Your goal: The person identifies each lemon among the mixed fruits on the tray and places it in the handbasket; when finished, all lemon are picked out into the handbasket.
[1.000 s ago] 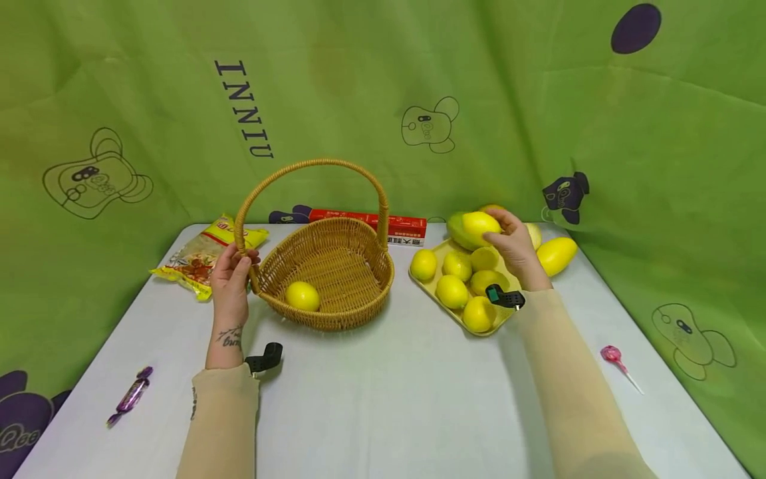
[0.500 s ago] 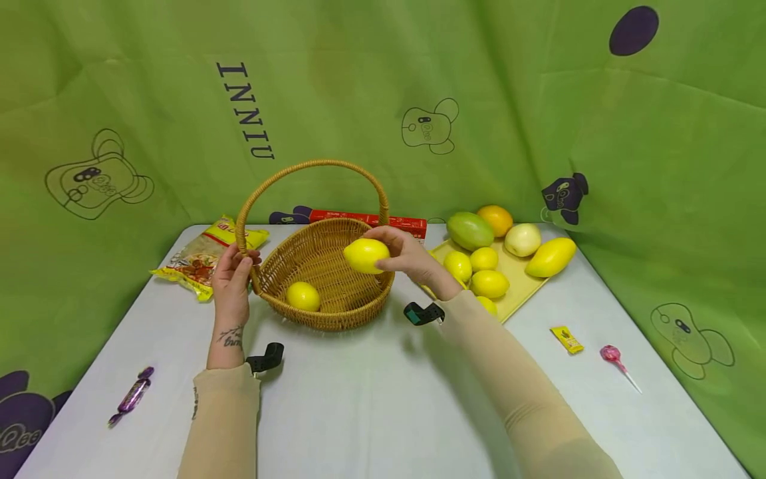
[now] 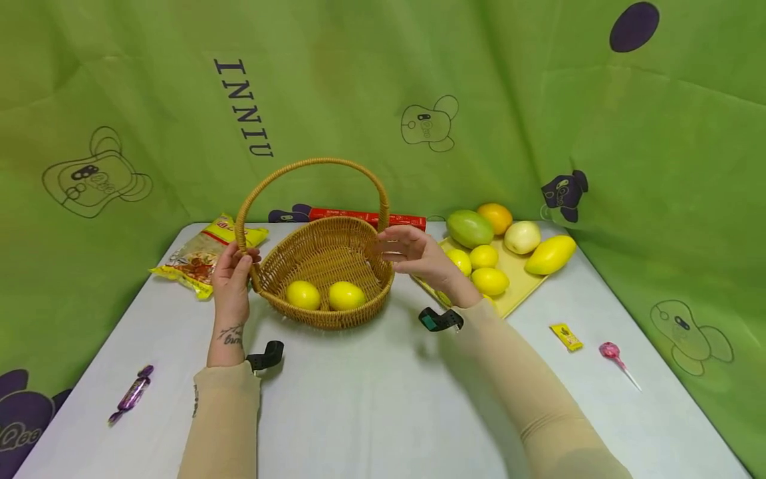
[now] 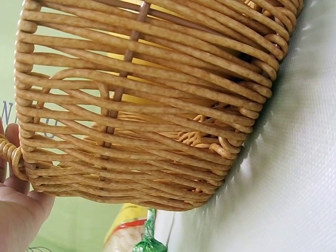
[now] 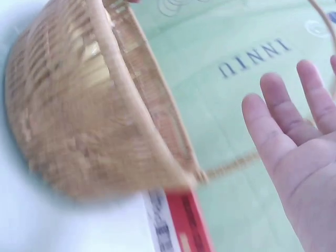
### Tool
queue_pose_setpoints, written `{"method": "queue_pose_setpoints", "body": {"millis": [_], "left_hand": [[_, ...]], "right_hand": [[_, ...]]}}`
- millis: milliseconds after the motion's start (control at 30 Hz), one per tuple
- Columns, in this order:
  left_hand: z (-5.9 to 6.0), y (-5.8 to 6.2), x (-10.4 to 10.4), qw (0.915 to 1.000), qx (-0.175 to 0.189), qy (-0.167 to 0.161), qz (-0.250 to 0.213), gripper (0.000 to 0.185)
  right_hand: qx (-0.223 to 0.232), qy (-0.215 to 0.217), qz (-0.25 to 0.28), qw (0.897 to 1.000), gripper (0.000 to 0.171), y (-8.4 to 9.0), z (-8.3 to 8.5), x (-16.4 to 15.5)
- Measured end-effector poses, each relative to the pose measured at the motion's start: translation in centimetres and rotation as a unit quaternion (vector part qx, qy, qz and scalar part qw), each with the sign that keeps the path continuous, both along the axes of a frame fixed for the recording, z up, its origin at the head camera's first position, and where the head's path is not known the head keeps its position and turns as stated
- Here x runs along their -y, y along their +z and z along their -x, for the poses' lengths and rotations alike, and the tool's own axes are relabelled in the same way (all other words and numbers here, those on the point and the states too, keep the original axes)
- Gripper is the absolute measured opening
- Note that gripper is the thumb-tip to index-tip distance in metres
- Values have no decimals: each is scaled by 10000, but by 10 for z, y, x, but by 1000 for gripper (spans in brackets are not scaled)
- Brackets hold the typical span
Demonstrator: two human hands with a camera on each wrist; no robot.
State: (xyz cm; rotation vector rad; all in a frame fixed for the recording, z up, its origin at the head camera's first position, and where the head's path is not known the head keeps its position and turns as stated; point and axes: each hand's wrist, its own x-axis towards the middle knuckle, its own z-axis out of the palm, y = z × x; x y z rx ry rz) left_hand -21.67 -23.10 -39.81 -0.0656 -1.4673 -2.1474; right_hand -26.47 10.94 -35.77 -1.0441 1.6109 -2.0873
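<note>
A wicker basket (image 3: 335, 318) with a tall arched handle (image 3: 317, 161) stands on the white table. Two lemons lie inside: one lemon (image 3: 303, 295) on the left and one lemon (image 3: 346, 296) beside it. My left hand (image 3: 232, 283) grips the foot of the handle at the basket's left side; the left wrist view shows the fingers curled round it. Over the basket's right rim, my right hand (image 3: 419, 256) holds nothing, its fingers spread in the right wrist view. Several more lemons lie on a pale yellow tray (image 3: 520, 296), partly hidden behind my right hand and wrist.
Around the tray's far side sit a green mango (image 3: 470, 229), an orange (image 3: 495, 219), a pale round fruit (image 3: 522, 237) and a yellow mango (image 3: 551, 255). A red box (image 3: 407, 221) stands behind the basket, a food bag (image 3: 206, 256) left. Wrapped candy (image 3: 566, 337), a lollipop (image 3: 610, 352) and purple candy (image 3: 131, 396) lie forward.
My right hand carried a lemon left from the tray into the basket and let it go beside the first, then drew back slightly right. My left hand stayed on the handle.
</note>
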Motion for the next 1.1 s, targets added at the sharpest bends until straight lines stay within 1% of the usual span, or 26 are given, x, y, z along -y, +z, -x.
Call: {"method": "queue_pose_setpoints", "body": {"millis": [133, 233, 300, 367, 467, 633, 733, 800, 967, 1033, 1100], "left_hand": [[-1, 1, 1, 10000, 1, 41, -7, 26], [-2, 3, 1, 9999, 74, 115, 45, 26], [-2, 4, 2, 9998, 115, 130, 59, 26], [-3, 5, 2, 9997, 181, 153, 110, 27], [-3, 5, 3, 9996, 220, 141, 115, 27], [-4, 4, 4, 9998, 167, 79, 45, 28], [-3, 3, 3, 9999, 134, 42, -14, 27], [-3, 2, 3, 9999, 102, 9, -73, 27], [-3, 2, 1, 9999, 109, -25, -120, 27], [-3, 2, 0, 9999, 144, -5, -56, 28], [-2, 2, -1, 9999, 154, 7, -18, 28]], "right_hand": [[-313, 77, 204, 9993, 48, -1, -3, -42], [-426, 77, 250, 9988, 51, -6, -8, -75], [-426, -1, 161, 9990, 53, -11, -12, -95], [-428, -151, -5, 9990, 50, -18, -17, -112], [-368, -350, -350, 9981, 51, -28, -24, -131], [-279, -615, -968, 9930, 52, -44, -32, -152], [-199, -841, -1431, 9859, 47, -50, -35, -159], [-128, -978, -1747, 9797, 48, -53, -37, -162], [-110, -1382, -2508, 9581, 54, -58, -40, -164], [-107, -1533, -2747, 9492, 57, -59, -41, -165], [-80, -1618, -2915, 9428, 59, -60, -41, -165]]}}
